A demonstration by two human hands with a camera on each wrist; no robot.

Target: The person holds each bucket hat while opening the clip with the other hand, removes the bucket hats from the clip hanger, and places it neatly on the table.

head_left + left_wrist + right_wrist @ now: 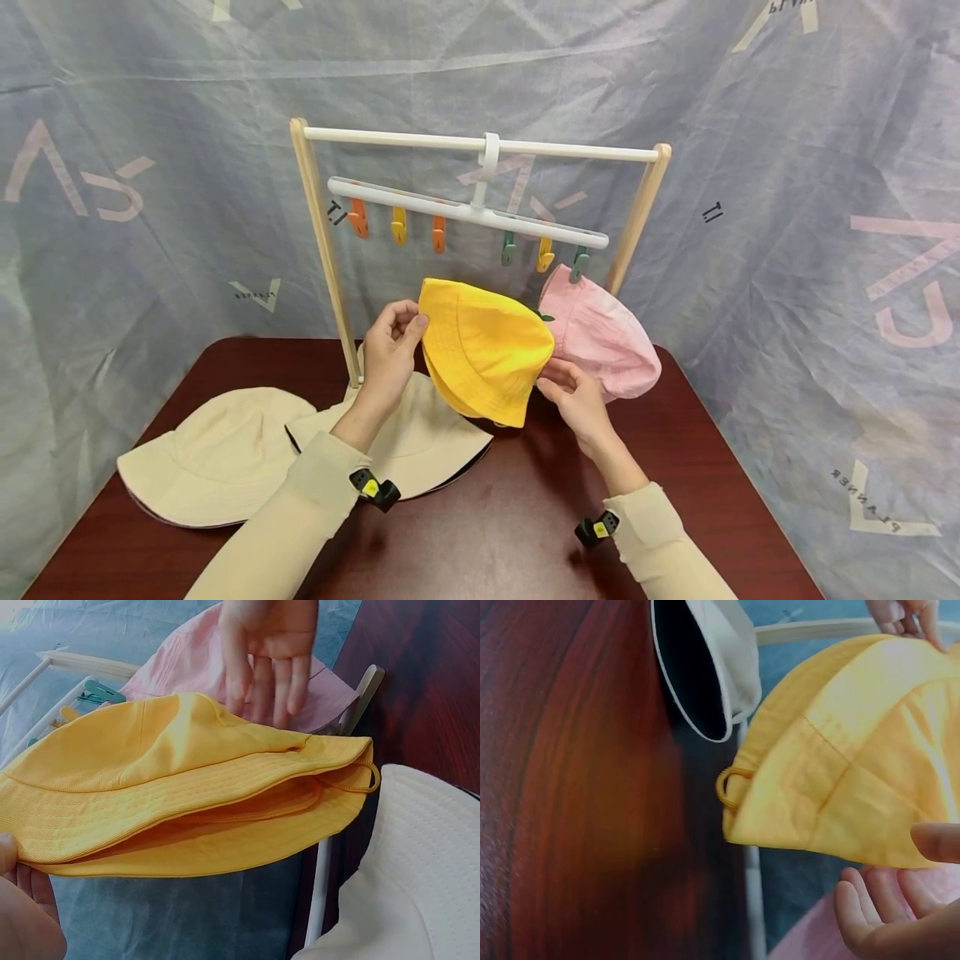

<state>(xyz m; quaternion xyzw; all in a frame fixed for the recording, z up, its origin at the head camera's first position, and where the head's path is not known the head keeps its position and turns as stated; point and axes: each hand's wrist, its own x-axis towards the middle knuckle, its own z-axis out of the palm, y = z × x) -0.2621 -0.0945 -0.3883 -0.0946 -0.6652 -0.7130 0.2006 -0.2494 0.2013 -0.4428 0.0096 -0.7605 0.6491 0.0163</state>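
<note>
A yellow bucket hat (487,346) is held up in front of the rack, its brim folded and its crown to the right. My left hand (392,342) pinches the brim edge between thumb and fingers. By the lower crown is my right hand (576,396); its thumb (936,841) and fingers stand apart, and whether they touch the cloth I cannot tell. Behind that hand a pink bucket hat (607,337) hangs from a green clip (580,265). A cord loop (727,786) sticks out at the yellow brim.
The white clip hanger (457,211) hangs on the rack's rail (405,140), with several orange, yellow and green clips. Two cream bucket hats lie at left on the dark red table (517,517): one far left (225,450), one (420,433) behind my left forearm.
</note>
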